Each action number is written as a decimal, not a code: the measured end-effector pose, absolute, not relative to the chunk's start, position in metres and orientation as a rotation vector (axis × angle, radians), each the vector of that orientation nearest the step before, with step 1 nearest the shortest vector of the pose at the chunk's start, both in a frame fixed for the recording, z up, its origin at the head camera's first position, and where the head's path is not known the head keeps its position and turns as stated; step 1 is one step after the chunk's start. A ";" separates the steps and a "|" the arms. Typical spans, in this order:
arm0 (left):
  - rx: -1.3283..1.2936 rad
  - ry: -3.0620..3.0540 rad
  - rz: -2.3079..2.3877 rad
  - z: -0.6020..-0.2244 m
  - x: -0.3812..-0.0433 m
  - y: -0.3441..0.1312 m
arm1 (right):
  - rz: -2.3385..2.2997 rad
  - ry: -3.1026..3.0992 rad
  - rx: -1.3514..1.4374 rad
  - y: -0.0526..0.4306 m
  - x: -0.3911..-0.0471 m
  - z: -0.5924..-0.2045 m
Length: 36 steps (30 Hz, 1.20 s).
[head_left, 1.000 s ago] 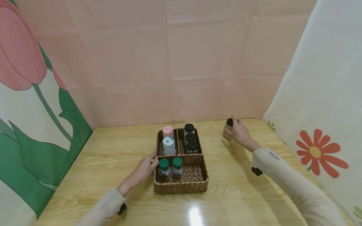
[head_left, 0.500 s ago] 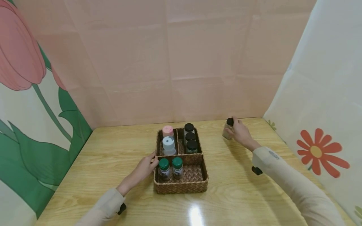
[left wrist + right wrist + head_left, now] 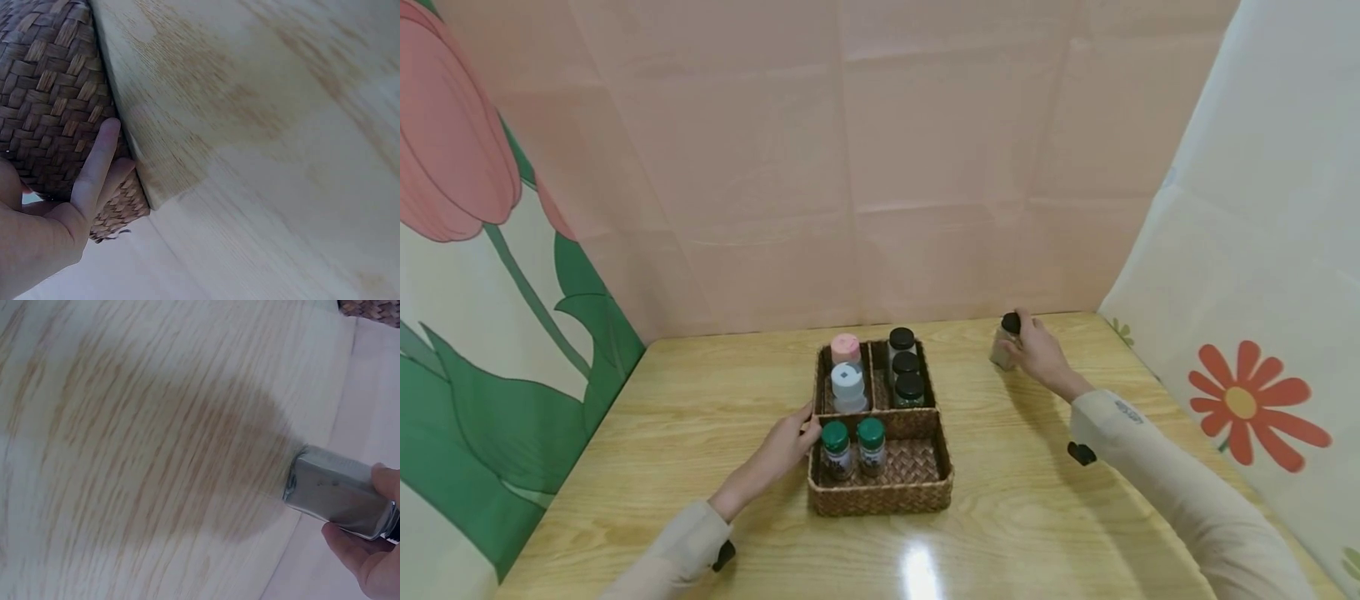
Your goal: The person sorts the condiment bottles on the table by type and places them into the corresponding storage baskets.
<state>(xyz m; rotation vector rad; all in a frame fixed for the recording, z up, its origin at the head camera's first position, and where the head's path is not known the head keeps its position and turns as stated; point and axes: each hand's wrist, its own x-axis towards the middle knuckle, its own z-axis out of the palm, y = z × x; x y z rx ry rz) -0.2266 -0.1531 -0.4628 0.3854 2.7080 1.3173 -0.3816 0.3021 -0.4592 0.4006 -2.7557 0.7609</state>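
My right hand (image 3: 1037, 350) grips a glass spice jar (image 3: 1002, 348) with a black cap, at the back right of the table. Its square glass body (image 3: 340, 490) is tilted in the right wrist view, thumb and fingers on opposite sides near the cap. My left hand (image 3: 786, 446) rests against the left side of a brown woven basket (image 3: 880, 500). In the left wrist view, its fingers (image 3: 100, 156) lie fairly straight along the woven wall. Two green-capped shakers (image 3: 871, 446) stand in the basket's front compartment, left of its bare woven floor.
Several black-capped jars (image 3: 904, 367) line the basket's back right compartment. In the back left one are a pink-capped bottle (image 3: 845, 350) and a white-capped bottle (image 3: 847, 385). A pink backdrop (image 3: 850, 208) hangs behind the wooden table (image 3: 700, 392), with a floral sheet (image 3: 1240, 292) on the right.
The spice jar in my right hand has shifted very slightly. My left hand and the basket stay in place.
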 end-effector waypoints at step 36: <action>0.366 2.698 1.340 -0.461 -0.225 -0.153 | 0.757 -2.711 0.364 0.294 -0.369 -0.439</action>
